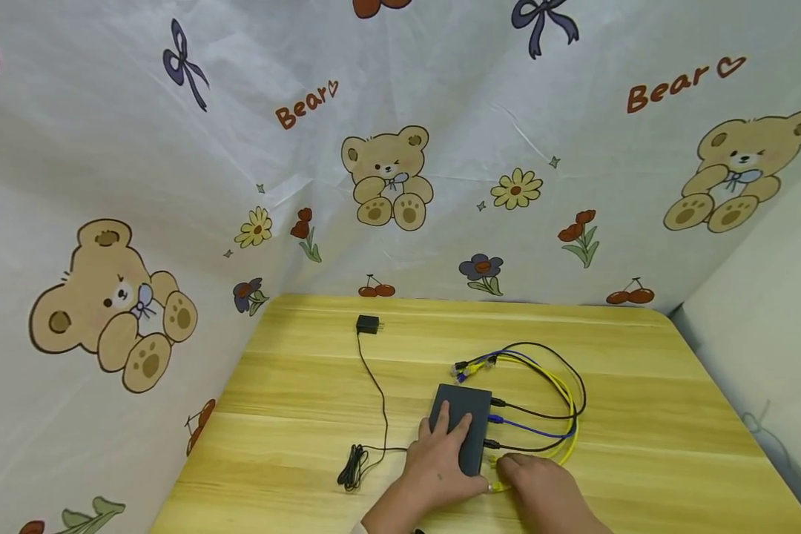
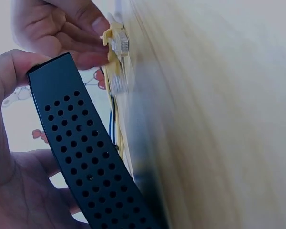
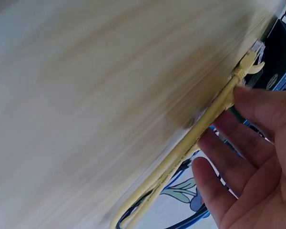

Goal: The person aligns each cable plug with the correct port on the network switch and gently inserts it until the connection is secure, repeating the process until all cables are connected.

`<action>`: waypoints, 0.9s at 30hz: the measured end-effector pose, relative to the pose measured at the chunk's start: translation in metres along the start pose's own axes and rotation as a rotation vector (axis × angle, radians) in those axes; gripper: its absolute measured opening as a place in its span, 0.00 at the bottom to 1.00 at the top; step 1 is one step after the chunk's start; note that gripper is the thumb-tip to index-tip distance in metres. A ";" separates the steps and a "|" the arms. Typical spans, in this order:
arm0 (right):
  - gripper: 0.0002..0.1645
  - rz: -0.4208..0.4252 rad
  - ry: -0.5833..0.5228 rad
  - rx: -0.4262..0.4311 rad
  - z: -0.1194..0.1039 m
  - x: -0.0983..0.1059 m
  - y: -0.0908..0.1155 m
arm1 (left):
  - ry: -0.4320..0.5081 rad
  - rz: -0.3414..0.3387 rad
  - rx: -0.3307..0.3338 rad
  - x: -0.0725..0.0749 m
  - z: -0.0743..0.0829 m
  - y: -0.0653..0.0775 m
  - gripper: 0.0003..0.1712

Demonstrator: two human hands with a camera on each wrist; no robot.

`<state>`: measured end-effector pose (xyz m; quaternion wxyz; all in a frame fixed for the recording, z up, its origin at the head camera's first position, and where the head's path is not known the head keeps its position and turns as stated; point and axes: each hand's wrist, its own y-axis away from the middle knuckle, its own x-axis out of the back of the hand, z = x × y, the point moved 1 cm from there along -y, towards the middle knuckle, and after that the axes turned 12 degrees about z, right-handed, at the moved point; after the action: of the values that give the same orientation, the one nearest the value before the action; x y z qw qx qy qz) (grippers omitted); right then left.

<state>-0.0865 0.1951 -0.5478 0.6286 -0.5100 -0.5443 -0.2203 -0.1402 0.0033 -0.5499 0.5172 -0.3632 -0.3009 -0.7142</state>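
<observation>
Dark plastic makes up the flat box (image 1: 470, 404) on the wood-grain tabletop (image 1: 654, 408), its long axis running from near to far, leaning a little left at the far end. On the cloth backdrop (image 1: 227, 148), the word "Bear" can be read twice, each with a heart; small print runs along the yellow cable (image 3: 205, 120) in the right wrist view but cannot be made out, nor can a round mark (image 3: 272, 81) on the box's side. Only the left wrist view shows the perforated panel (image 2: 81, 143) on one face of the box, with rows of round holes, and there two clear plugs (image 2: 120, 43) appear beyond it beside the tabletop. From the head, two black cables (image 1: 534, 412) and a blue cable (image 1: 530, 428) meet the box's right side, while a thin cord (image 1: 384, 408) links its left side to a tied bundle (image 1: 351, 473) and a black adapter (image 1: 368, 324). Spread wide, the left grip (image 1: 435, 456) rests its fingers on top of the box, thumb by the near right corner. Closed narrowly, the right grip (image 1: 534, 482) pinches the yellow cable just behind its plug (image 3: 248, 61), which lies beside the box's near right part and points towards it; whether the two touch I cannot tell.
</observation>
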 end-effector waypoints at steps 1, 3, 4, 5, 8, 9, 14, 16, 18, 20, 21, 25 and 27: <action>0.12 0.014 -0.001 -0.006 0.001 0.000 0.001 | -0.003 0.001 0.001 0.000 0.000 0.000 0.55; 0.11 0.015 0.005 -0.013 0.003 0.001 0.002 | -0.011 0.006 -0.001 0.001 0.000 0.000 0.55; 0.11 0.010 0.012 -0.014 0.003 0.001 0.002 | -0.011 0.011 -0.003 0.002 0.001 0.000 0.54; 0.12 0.009 0.017 -0.011 0.004 0.001 0.002 | -0.014 0.013 -0.004 0.002 0.001 0.001 0.54; 0.11 0.015 0.012 0.008 0.005 0.001 0.003 | -0.015 0.016 -0.007 0.002 0.002 0.001 0.54; 0.10 0.024 0.008 0.016 0.005 0.001 0.003 | -0.014 0.016 -0.006 0.002 0.002 0.001 0.54; 0.09 0.108 0.001 0.044 0.004 0.001 0.003 | -0.006 0.024 -0.011 0.001 0.001 0.002 0.54; 0.10 0.141 0.013 0.054 0.003 0.001 0.004 | -0.005 0.030 -0.016 0.001 0.001 0.003 0.55; 0.11 0.172 0.028 0.064 0.003 0.000 0.004 | -0.007 0.037 -0.022 0.000 0.001 0.003 0.55; 0.11 0.196 0.044 0.072 0.003 -0.001 0.005 | -0.009 0.040 -0.023 0.001 0.001 0.003 0.55; 0.11 0.209 0.049 0.074 0.003 0.000 0.005 | -0.008 0.040 -0.023 0.001 0.002 0.003 0.55; 0.14 0.249 0.034 0.084 0.004 -0.001 0.004 | -0.004 0.032 -0.011 0.001 0.002 0.003 0.55; 0.15 0.268 0.007 0.100 0.004 0.000 0.003 | -0.006 0.028 -0.004 0.001 0.002 0.003 0.55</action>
<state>-0.0856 0.1998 -0.5497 0.6791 -0.5452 -0.4793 -0.1086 -0.1373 0.0039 -0.5481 0.5256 -0.3703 -0.2959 -0.7065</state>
